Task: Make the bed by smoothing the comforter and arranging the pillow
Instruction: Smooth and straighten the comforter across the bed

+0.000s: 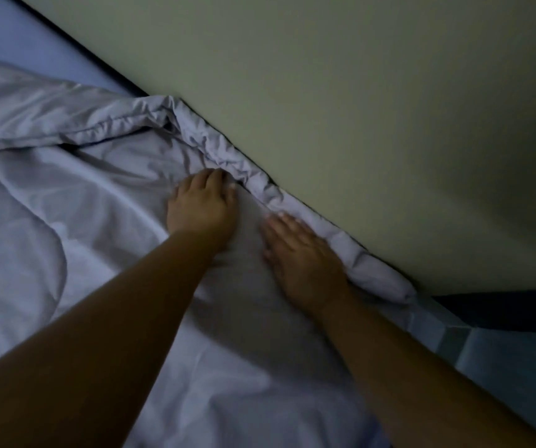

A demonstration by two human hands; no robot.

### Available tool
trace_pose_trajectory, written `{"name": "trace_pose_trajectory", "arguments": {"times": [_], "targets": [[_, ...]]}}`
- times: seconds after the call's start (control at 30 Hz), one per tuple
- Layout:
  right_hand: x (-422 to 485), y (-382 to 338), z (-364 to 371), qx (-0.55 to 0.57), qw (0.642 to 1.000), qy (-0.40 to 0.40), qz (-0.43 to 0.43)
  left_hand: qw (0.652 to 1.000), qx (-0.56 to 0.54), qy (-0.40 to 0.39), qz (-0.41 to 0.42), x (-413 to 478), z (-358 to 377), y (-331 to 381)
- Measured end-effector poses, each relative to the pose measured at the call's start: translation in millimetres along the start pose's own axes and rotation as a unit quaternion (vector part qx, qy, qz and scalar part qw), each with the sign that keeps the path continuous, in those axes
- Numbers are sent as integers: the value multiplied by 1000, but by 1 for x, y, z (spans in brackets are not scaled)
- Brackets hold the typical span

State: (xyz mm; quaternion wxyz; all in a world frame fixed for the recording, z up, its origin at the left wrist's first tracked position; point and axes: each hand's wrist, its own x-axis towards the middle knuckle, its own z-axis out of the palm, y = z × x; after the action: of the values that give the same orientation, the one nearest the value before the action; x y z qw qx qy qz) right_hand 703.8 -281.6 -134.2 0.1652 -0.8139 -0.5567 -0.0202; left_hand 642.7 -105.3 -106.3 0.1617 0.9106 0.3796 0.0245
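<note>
Plainly, the fingers [218, 179] of the left hand [202, 205] lie close together on the cloth, their tips bent a little against the bunched hem [228, 156]. Nothing looks pinched. The right hand [302, 253] is flatter, with fingers [279, 224] straight and side by side, its outer edge touching the same hem lower down. Both palms press on the comforter [82, 195], which covers the bed up to the wall [357, 108].

The comforter looks soft, puffy and light, with a smooth, probably slippery cover (the sheen suggests it will slide under a flat palm rather than drag). It should flatten under sweeping pressure. For real shifting, the thick rolled hem or the corner [399, 291] seems the best place to grip, since loose cloth in the middle would only bunch.

That hem is crumpled into a ridge along the foot of the wall, running from upper left in the view down to the lower right, where it ends at the corner. Beyond the corner, bare sheet [502, 360] shows. Deep folds lie to the left, so smoothing seems far from done. No pillow is in view.
</note>
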Motion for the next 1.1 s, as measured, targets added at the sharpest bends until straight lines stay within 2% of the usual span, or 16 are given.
{"name": "trace_pose_trajectory", "arguments": {"times": [0.1, 0.2, 0.27, 0.33, 0.43, 0.53, 0.63, 0.73, 0.8, 0.9, 1.0, 1.1], "targets": [[-12, 28, 3, -14, 999, -32, -8, 998, 37, -58, 17, -8, 8, -4], [-10, 18, 3, -8, 1000, -10, 29, 996, 33, -74, 27, -22, 6, -6], [-9, -9, 0, 6, 996, 12, 90, 997, 28, -70, 31, -34, 6, -5], [-18, -34, -3, 22, 993, 8, 114, 997, 23, -60, 36, -51, 6, -2], [-44, -33, -6, 0, 988, -54, 146, 998, 9, -44, 39, -75, 7, 1], [-56, -16, -4, -39, 974, -62, 216, 998, 13, -32, 50, -95, 5, -7], [-43, -33, -5, -43, 956, -90, 276, 998, 12, -26, 55, -116, 3, -23], [-42, -83, -2, 15, 953, -80, 290, 998, 9, -3, 56, -139, 2, -40], [-68, -105, 1, -26, 961, -62, 266, 998, -1, 6, 59, -157, -1, -49], [-107, -99, -2, -69, 932, -82, 345, 998, -9, 11, 58, -190, -7, -77], [-107, -102, -10, -74, 901, -96, 417, 999, 3, 1, 47, -229, -11, -111], [-86, -146, -7, -24, 903, -54, 425, 999, 15, -18, 29, -252, -11, -121]]}}
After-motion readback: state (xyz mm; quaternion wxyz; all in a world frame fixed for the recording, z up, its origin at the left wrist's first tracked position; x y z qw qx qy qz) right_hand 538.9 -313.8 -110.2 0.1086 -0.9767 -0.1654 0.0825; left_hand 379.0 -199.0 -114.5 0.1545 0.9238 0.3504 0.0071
